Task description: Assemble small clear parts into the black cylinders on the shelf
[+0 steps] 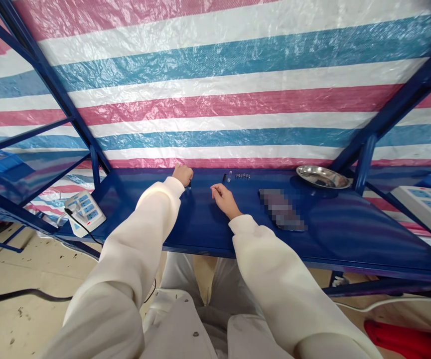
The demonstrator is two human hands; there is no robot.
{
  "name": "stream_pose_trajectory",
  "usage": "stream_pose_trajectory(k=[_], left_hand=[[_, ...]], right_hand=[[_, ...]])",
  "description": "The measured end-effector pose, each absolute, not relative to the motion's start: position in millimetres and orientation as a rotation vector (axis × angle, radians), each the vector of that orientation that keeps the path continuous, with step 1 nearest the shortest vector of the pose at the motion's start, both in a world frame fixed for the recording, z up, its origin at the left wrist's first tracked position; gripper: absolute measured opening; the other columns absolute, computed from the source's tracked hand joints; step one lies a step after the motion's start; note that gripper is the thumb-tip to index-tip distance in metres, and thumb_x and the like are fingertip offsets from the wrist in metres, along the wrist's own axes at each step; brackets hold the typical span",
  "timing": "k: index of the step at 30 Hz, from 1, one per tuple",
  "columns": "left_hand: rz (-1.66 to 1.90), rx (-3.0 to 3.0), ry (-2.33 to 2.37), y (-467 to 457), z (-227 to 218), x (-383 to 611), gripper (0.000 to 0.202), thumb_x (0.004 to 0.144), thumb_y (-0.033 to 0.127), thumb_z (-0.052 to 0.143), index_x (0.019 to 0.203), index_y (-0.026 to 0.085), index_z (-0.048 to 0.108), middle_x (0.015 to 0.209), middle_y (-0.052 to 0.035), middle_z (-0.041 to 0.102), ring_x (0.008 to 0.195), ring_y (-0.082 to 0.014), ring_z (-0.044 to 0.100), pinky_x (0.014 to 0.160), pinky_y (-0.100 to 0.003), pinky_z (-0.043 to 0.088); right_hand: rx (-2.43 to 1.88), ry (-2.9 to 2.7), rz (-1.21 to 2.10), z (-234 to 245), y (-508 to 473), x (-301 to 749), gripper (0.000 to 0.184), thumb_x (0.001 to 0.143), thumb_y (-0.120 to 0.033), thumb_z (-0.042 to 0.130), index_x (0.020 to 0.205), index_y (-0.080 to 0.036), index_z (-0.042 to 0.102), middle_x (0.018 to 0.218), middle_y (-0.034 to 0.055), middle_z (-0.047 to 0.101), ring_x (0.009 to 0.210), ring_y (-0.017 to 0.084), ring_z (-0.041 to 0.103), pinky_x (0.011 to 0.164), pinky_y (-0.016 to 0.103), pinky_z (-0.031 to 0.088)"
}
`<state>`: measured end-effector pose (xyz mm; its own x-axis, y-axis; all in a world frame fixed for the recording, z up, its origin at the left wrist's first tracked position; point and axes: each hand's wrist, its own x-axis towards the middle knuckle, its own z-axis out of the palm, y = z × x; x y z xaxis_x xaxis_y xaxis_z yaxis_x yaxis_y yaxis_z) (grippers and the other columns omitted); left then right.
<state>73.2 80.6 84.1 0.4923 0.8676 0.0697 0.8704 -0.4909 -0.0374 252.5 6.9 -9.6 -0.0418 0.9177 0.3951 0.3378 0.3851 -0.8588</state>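
Note:
Toward the back of the blue table, my left hand point(183, 174) is closed, its fingers curled downward. A small dark cylindrical piece point(189, 186) shows at its lower right edge; whether the fingers grip it is hidden. My right hand point(224, 199) rests nearer the middle with its fingers curled together, and anything inside them is too small to make out. Just beyond it lie a short black piece point(224, 178) and a small clear piece point(229, 176). Several tiny shiny metal parts point(242, 176) sit in a row to their right.
A pixelated flat dark object point(280, 209) lies right of my right hand. Farther right is a shiny oval metal dish point(316, 175). One white power strip point(86, 212) sits at the left end, another point(428, 204) at far right. Blue frame posts and a striped sheet point(218, 107) bound the table point(204, 227).

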Motion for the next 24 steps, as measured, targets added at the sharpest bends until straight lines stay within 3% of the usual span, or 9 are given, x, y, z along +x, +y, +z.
stream_pose_trajectory(k=[24], left_hand=[[-0.078, -2.660, -1.602, 81.3, 81.1, 68.5, 0.020, 0.064, 0.005, 0.053, 0.075, 0.015, 0.067, 0.082, -0.0079, 0.069, 0.088, -0.0244, 0.061, 0.096, -0.047, 0.028]], right_hand=[[-1.165, -1.599, 0.667, -9.6, 7.8, 253.3, 0.027, 0.082, -0.042, 0.041, 0.086, -0.019, 0.054, 0.063, 0.0007, 0.054, 0.060, 0.016, 0.053, 0.063, 0.030, 0.043]])
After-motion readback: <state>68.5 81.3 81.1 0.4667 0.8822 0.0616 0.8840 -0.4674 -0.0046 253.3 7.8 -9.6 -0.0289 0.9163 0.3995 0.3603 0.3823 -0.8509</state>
